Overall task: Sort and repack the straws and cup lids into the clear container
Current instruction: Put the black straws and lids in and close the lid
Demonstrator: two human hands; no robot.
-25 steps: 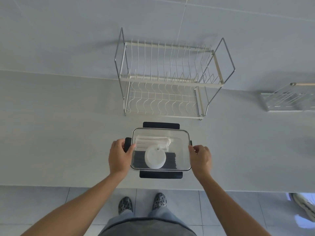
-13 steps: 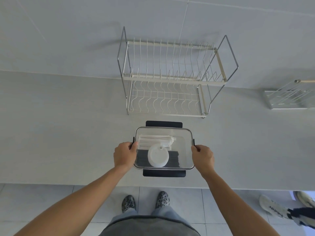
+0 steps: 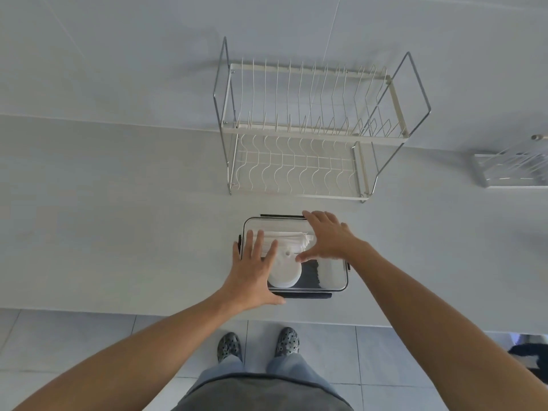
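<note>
Clear container (image 3: 332, 280): near counter (image 3: 118, 232) front edge, lidded | left hand (image 3: 252, 271), right hand (image 3: 329, 238): fingers spread flat on lid | cup lids (image 3: 286, 271), straws (image 3: 292, 236) inside | risk: uneven pressing may leave lid unlatched.

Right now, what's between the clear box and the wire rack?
Nothing: in the head view only bare white counter lies between the clear box and the wire rack.

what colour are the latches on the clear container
Black, seen in the head view on the latch at the container's near edge.
</note>
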